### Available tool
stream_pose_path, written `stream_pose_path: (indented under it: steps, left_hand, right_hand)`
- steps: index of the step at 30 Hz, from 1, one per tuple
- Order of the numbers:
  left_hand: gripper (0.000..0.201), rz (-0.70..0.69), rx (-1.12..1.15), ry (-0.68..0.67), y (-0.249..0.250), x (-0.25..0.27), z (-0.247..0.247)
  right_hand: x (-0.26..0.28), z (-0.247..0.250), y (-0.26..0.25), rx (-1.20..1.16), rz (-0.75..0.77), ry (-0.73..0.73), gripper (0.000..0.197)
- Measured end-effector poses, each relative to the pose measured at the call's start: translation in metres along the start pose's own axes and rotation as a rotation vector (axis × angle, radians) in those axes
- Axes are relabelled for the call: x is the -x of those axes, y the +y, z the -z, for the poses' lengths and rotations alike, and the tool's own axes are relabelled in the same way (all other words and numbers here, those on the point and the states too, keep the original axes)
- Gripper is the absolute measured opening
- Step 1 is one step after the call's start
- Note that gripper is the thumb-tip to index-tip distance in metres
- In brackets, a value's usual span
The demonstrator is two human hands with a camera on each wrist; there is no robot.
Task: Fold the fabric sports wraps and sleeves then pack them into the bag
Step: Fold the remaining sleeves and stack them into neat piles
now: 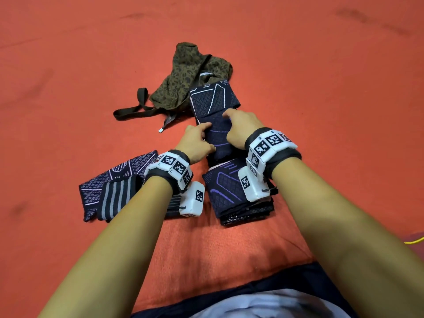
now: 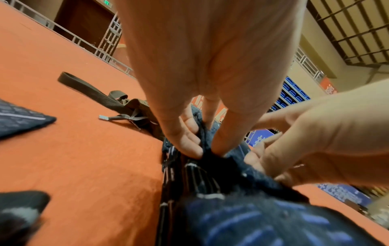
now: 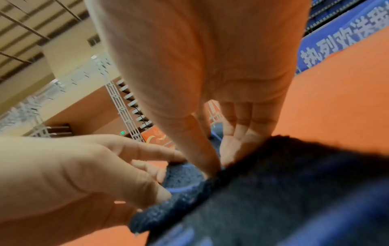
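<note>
Orange mat (image 1: 321, 88), two hands (image 1: 220, 136), one bag (image 1: 183, 76)

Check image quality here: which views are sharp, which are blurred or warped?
Head view: evenly lit and sharp on the hands, the dark sleeve and the bag, with the edges bowed by the wide lens. Left wrist view: the left hand is clear, but the cloth nearest the lens is blurred. Right wrist view: soft all over, with the right hand stretched large.
</note>
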State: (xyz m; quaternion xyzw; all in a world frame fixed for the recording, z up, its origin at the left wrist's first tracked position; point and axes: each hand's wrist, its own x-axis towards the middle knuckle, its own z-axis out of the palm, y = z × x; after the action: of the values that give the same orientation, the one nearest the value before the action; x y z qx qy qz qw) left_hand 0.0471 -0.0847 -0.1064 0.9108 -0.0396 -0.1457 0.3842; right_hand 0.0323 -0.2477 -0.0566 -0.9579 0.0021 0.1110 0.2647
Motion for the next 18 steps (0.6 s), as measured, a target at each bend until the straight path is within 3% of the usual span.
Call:
stream_pose_path:
  steps: [8, 14, 18]
  left_hand:
    - [0.082, 0.026, -0.067, -0.013, -0.007, -0.006, -0.005]
    - [0.086, 0.065, 0.002, -0.026, -0.003, -0.003, -0.006]
    - [0.094, 0.071, 0.099, -0.016, -0.010, -0.002, -0.013]
  right_hand:
    - [-0.018, -0.016, 0.022, -0.027, -0.076, -0.200, 0.100]
    - [-0.028, -0.023, 0.026, -0.029, -0.098, -0.231, 0.101]
    - [-0.034, -0.033, 0.023, -0.004, -0.109, -0.209, 0.091]
